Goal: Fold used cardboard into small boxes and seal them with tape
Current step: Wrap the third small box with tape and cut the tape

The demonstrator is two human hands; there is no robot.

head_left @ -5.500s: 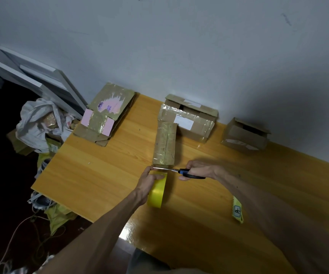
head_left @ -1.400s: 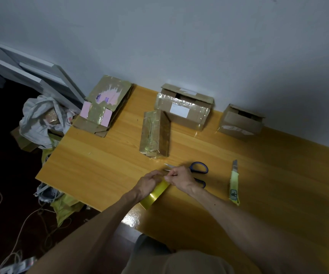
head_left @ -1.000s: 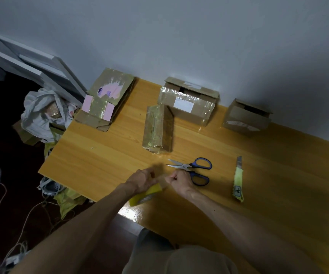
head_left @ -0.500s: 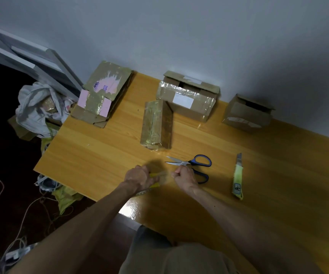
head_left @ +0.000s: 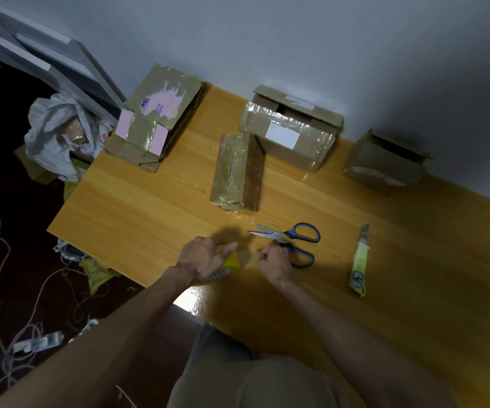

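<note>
My left hand (head_left: pixel 204 260) grips the yellow tape roll (head_left: pixel 232 260) near the front edge of the wooden table (head_left: pixel 137 213); the hand hides most of the roll. My right hand (head_left: pixel 273 260), fingers curled, pinches the free end of the clear tape drawn a short way out of the roll. A small tape-wrapped box (head_left: pixel 233 173) lies beyond the hands. Blue-handled scissors (head_left: pixel 294 240) rest on the table, just right of my right hand.
A flattened taped carton (head_left: pixel 155 119) lies at the table's back left. Two cardboard boxes (head_left: pixel 292 131) (head_left: pixel 385 161) stand against the wall. A yellow utility knife (head_left: pixel 359 260) lies at the right. Bags and cables litter the floor at left.
The scissors were put down on the table after cutting at the small box. Both hands came together at the tape roll, and my right hand has drawn the tape end a little rightward.
</note>
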